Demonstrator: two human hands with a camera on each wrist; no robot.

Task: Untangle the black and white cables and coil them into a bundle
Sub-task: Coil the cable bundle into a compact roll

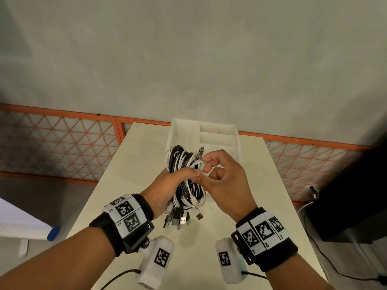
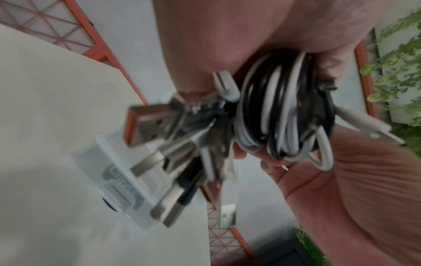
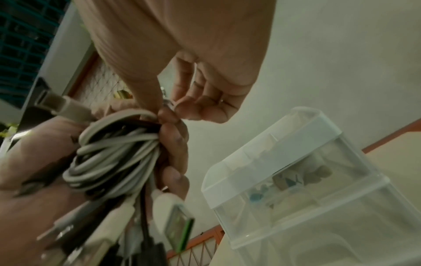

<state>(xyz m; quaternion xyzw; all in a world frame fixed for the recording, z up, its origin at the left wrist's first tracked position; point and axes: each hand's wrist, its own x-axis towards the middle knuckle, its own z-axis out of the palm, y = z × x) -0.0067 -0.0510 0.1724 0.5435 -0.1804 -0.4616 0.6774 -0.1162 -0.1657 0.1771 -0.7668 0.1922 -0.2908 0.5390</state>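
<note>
Cables: we see the bundle of black and white cables [image 1: 184,176] coiled into an oblong hank, held in the air above the counter [image 1: 117,185], just in front of the plastic box [image 1: 237,147]. Blk + wht strands mixed in the loops.
Plugs: the connector ends [image 1: 180,219] hang out of the near/lower end of the hank; several USB-type metal tips, one w/ green insert [image 1: 199,216]. Left wrist view shows them fanned out, blurred.
Left hand: our left hand [image 1: 167,189] is wrapped round the middle of the bundle, fingers curled over the strands, thumb on top; firm hold.
Right hand: our right hand [image 1: 226,183] sits just beside the left, touching the bundle at its right side. Thumb + index pinch a white strand [image 1: 200,163] at the top of the coil; other fingers loosely curled, holding nothing else.
Box: translucent white, w/ dividers inside; stands on the counter at its far edge. Small items show through its wall in right wrist view, too blurred to tell what.
Counter: pale, light beige top.
Behind: orange-framed lattice fence [image 1: 62,143] along a grey wall.
</note>
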